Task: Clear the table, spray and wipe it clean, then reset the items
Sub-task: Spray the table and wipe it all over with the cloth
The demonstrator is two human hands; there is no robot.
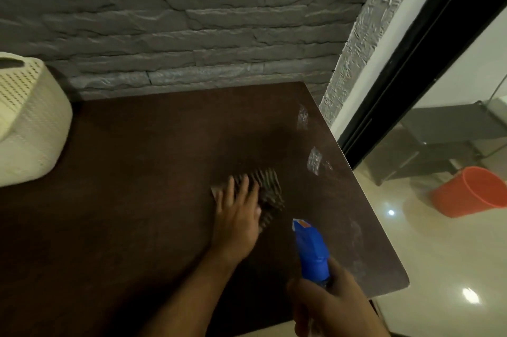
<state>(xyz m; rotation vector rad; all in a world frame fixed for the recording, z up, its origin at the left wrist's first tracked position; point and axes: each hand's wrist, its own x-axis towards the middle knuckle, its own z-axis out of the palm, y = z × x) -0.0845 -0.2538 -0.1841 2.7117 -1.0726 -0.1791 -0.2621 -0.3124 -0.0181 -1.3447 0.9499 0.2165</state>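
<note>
Two hands busy on the brown table

Your right hand is wrapped around the blue spray bottle, nearest you. Just past its nozzle, your left hand lies flat with straight fingers on the striped cloth, pressing it on the table. Far left of that hand sits a cream basket.

Left hand flat, palm down, fingers straight and slightly spread, motion-blurred, forearm reaching in from the bottom edge toward the right side of the table. Right hand low at the near right corner, fingers curled in a grip, knuckles up.
</note>
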